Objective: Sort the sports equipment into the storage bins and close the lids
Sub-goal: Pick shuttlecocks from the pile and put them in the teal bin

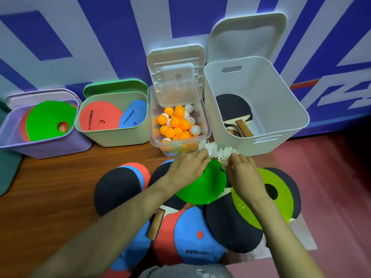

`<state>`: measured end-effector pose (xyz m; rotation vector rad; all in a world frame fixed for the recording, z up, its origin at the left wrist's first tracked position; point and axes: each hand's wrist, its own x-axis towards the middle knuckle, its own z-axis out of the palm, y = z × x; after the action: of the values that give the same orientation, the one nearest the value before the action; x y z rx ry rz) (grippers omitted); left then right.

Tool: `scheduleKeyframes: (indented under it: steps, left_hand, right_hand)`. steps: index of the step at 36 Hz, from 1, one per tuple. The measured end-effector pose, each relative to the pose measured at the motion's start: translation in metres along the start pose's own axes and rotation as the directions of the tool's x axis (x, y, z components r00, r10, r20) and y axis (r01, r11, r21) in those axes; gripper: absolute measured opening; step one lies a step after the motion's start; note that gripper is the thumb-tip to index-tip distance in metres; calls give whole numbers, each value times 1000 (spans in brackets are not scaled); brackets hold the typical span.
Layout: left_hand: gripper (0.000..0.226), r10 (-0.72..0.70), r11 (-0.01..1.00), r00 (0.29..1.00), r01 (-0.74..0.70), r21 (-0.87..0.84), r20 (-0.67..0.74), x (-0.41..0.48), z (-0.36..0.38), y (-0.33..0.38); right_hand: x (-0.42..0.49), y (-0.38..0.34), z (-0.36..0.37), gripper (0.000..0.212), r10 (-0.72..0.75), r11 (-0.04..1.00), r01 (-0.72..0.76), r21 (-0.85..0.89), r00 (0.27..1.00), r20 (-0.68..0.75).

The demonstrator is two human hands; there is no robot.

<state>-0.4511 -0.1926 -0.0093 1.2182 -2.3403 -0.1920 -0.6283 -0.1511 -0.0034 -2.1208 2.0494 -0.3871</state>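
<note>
Both hands are out in front of me, meeting over a small row of white shuttlecocks (224, 152) that lies on the wooden surface (60, 187) just at six o'clock of the gap between the clear bin (207, 135) and the white bin (281, 121).

My right hand (244, 177) has its fingers (233, 160) curled in and pinching the right end of the shuttlecocks. My left hand (186, 167) reaches to their left end with fingers bent down onto the feathers. The back of the hand and blur hide the tips, so I cannot tell whether it grips.

Under my wrists lies a bright green disc (200, 187), and at three o'clock of it a yellow-green disc (251, 209). Dark, red and blue round pieces are heaped around them.

The clear bin holds orange and white balls (176, 125), and the white bin holds paddles (232, 109). At nine o'clock of the clear bin stands the green bin (112, 135), with red and blue discs inside. Further at nine o'clock, the purple bin (40, 145) holds a green one. All four lids stand open.
</note>
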Motion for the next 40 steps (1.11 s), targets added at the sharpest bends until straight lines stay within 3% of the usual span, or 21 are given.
scheduleKeyframes:
  steps: [5,11,16,20,25,35,40]
  left_hand:
    - [31,-241,955,946,192,-228,-215,-33,-41,-6]
    - [44,-487,871,735,369,-324,-472,-67,-105,-41]
    - [31,-668,743,577,485,-460,-471,-94,-156,-83]
    - [24,-698,716,494,508,-478,-519,-122,-200,-127]
    - [14,-689,686,383,619,-383,-615,-158,-259,-197]
    - [10,-723,552,220,753,-357,-655,-213,-358,-330]
    - [27,-768,445,34,746,-496,-639,-236,-389,-372]
  right_hand:
    - [-4,-38,-24,12,-139,986,148,78,983,-119]
    - [12,-113,-36,5,-366,907,398,135,906,-212]
    - [39,-193,-26,10,-512,813,543,209,839,-186]
    - [72,-267,-8,5,-622,724,633,274,771,-138]
    - [114,-367,17,6,-710,631,706,322,693,-126]
    - [189,-570,52,2,-814,453,790,414,556,-170]
    - [206,-636,69,2,-833,413,792,449,529,-166]
